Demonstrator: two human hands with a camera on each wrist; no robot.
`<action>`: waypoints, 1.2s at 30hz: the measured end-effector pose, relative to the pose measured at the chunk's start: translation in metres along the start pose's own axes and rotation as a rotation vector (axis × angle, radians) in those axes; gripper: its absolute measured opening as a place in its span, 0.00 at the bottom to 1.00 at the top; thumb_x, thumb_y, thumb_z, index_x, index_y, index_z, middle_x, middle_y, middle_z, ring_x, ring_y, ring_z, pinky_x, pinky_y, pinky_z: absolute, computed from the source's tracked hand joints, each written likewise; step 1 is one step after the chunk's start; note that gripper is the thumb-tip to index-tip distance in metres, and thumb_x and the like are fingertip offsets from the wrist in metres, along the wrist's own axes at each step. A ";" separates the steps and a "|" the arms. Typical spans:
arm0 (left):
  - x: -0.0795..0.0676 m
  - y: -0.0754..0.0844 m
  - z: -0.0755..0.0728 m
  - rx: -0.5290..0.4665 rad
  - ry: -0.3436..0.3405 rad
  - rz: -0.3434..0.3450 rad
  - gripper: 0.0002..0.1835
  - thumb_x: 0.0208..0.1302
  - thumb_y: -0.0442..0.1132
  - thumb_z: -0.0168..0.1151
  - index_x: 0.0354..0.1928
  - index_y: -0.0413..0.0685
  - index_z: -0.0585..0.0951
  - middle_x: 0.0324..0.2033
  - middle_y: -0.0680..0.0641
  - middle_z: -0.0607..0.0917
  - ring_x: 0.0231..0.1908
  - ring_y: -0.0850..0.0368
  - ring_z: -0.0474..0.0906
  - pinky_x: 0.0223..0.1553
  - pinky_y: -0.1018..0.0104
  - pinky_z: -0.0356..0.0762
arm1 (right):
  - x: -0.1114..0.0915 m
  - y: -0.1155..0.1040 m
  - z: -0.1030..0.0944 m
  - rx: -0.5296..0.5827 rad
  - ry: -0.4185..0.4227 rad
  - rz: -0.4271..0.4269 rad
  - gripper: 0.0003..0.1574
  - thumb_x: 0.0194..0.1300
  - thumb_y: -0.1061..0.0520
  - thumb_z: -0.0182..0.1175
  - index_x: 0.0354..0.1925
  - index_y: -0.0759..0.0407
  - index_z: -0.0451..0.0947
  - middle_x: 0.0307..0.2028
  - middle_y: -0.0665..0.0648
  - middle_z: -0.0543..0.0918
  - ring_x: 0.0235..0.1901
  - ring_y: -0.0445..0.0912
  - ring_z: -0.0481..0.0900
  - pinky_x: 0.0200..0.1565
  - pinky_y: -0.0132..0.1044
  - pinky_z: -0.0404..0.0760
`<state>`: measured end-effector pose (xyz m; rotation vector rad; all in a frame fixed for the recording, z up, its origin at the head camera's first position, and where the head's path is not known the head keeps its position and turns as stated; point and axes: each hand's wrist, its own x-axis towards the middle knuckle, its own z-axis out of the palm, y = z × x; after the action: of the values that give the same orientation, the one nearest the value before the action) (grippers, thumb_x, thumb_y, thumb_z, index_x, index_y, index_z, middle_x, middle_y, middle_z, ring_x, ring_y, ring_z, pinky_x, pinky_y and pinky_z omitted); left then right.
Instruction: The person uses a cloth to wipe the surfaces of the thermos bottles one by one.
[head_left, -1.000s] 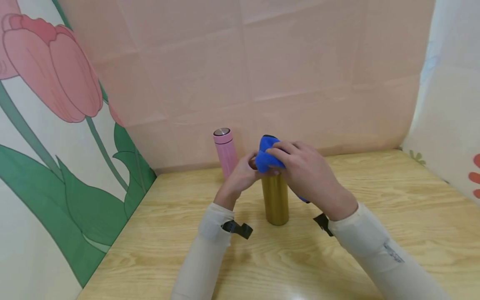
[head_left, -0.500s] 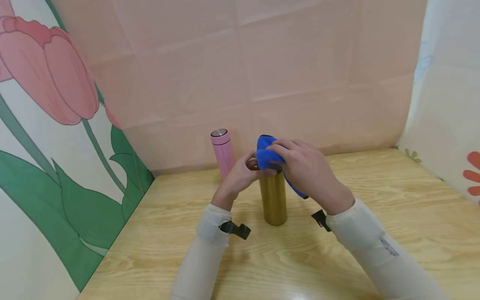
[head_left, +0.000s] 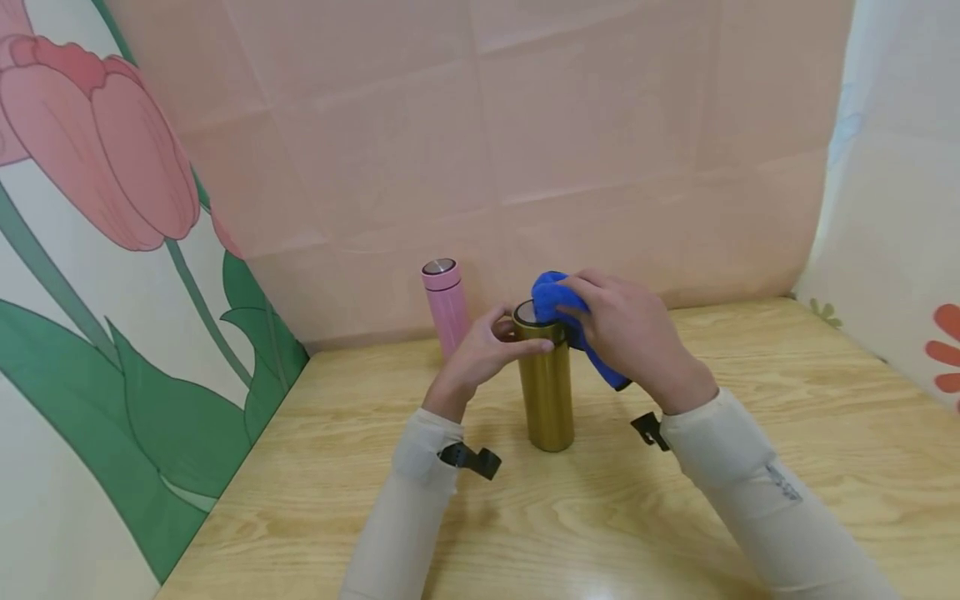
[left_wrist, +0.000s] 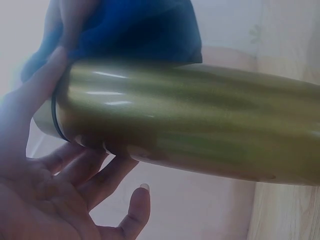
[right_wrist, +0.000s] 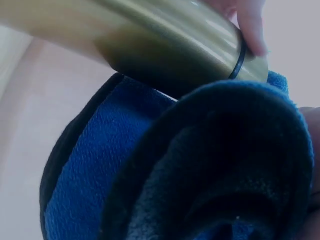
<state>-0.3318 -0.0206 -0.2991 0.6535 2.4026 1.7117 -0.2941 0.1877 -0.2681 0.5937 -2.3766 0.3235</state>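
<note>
A gold thermos bottle (head_left: 549, 400) stands upright on the wooden table, its silver-topped lid partly showing. My left hand (head_left: 483, 350) grips it around the lid end, thumb across the near side and fingers behind. In the left wrist view the thumb crosses the dark ring below the lid (left_wrist: 46, 120), and the little finger is off the bottle. My right hand (head_left: 633, 333) holds a bunched blue cloth (head_left: 555, 296) against the right side of the lid top. A dark-edged flap of the cloth (right_wrist: 95, 165) hangs beside the bottle in the right wrist view; most right-hand fingers are hidden there.
A pink thermos bottle (head_left: 447, 308) stands behind my left hand, close to the back of the table (head_left: 315, 467). A peach-coloured sheet (head_left: 487, 167) hangs behind the table. Walls with painted flowers (head_left: 135, 158) border it at left and right.
The blue cloth and my right hand have shifted right across the lid, uncovering the lid's left part. My left hand keeps its grip, and the gold bottle stands in the same place.
</note>
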 end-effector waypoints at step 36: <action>0.001 -0.001 0.000 -0.006 -0.008 0.012 0.26 0.57 0.52 0.74 0.56 0.60 0.74 0.56 0.53 0.84 0.59 0.55 0.79 0.66 0.45 0.70 | -0.001 -0.006 -0.003 0.016 -0.005 -0.087 0.22 0.65 0.58 0.66 0.57 0.54 0.78 0.53 0.59 0.85 0.51 0.59 0.84 0.55 0.57 0.80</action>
<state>-0.3326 -0.0210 -0.2996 0.6745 2.3920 1.7174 -0.2882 0.1840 -0.2660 0.7040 -2.3469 0.3026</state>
